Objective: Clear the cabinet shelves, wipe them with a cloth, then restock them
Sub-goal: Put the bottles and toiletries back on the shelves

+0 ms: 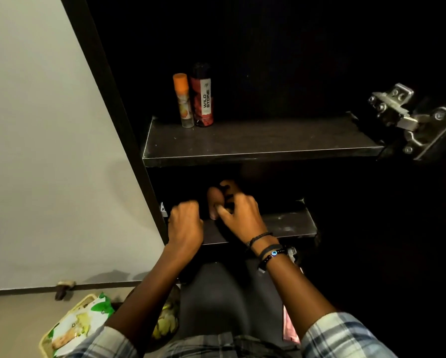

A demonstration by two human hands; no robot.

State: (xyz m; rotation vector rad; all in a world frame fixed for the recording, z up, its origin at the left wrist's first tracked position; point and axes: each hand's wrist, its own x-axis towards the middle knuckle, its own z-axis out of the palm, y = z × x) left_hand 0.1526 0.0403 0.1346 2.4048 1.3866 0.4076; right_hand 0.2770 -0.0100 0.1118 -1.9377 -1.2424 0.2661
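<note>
The dark cabinet has two shelves in view. On the upper shelf point(281, 140) an orange-capped spray can point(183, 99) and a red and black Wild Stone can point(203, 99) stand upright at the back left. My right hand point(238, 215) is over the lower shelf point(289, 224), its fingers and thumb closed around a rounded brown container point(214, 202) that stands in the shadow. My left hand point(185, 223) is a closed fist at the left end of that shelf, just left of the container. Nothing shows in the fist.
A metal door hinge point(408, 120) juts out at the right by the upper shelf. A pale wall point(48, 151) runs along the left. On the floor at lower left lies a basket of green and white packets point(79, 324). My dark-trousered knee point(224, 301) is below the shelf.
</note>
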